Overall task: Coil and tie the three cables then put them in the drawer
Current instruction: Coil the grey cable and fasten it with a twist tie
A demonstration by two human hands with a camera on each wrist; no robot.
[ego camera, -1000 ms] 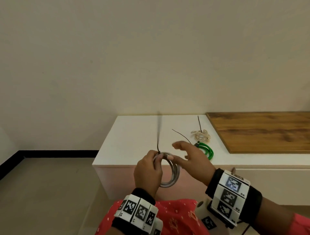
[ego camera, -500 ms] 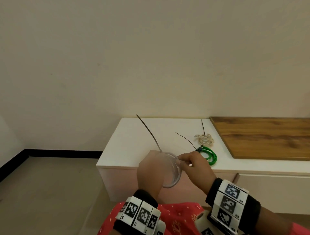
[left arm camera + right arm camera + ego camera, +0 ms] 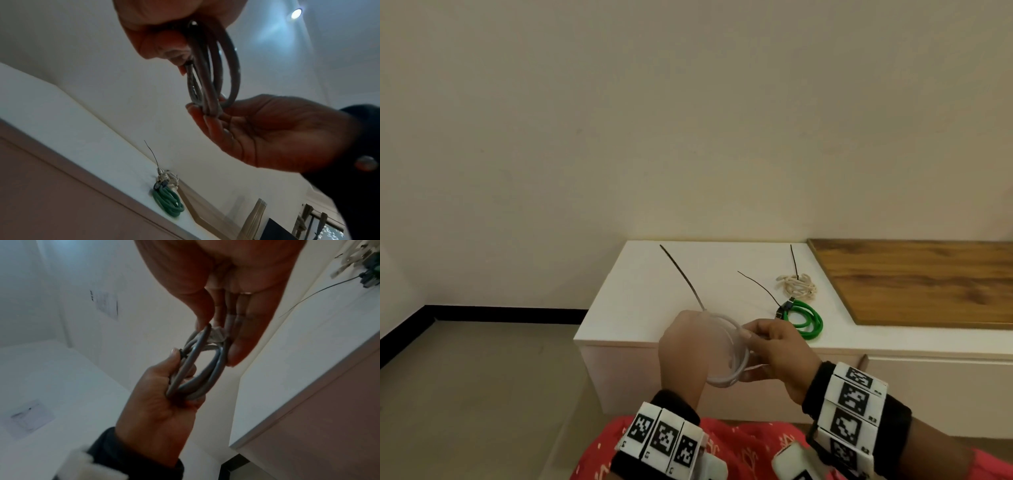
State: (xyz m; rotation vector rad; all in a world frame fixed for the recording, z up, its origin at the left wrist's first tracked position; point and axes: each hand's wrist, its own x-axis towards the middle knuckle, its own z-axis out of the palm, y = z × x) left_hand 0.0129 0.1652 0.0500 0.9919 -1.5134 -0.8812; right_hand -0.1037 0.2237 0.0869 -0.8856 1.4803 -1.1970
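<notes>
A grey cable coil (image 3: 736,368) is held in the air in front of the white cabinet (image 3: 640,308). My left hand (image 3: 681,346) grips its left side, where a black zip tie (image 3: 681,274) is wrapped, its long tail pointing up and left. My right hand (image 3: 756,337) pinches the coil's right side between thumb and fingers. The right wrist view shows the coil (image 3: 197,369) gripped by my left hand (image 3: 160,394). On the cabinet top lie a green coil (image 3: 806,318) and a cream coil (image 3: 796,284), each with a zip tie around it.
A wooden board (image 3: 928,281) covers the cabinet top on the right. A drawer front (image 3: 935,383) lies under it, with a narrow gap at its left edge. Beige floor (image 3: 482,394) lies to the left, and red clothing (image 3: 739,448) is at the bottom.
The zip tie's tail swung from upright to leaning left. My right hand went from open beside the coil to pinching its right side.
</notes>
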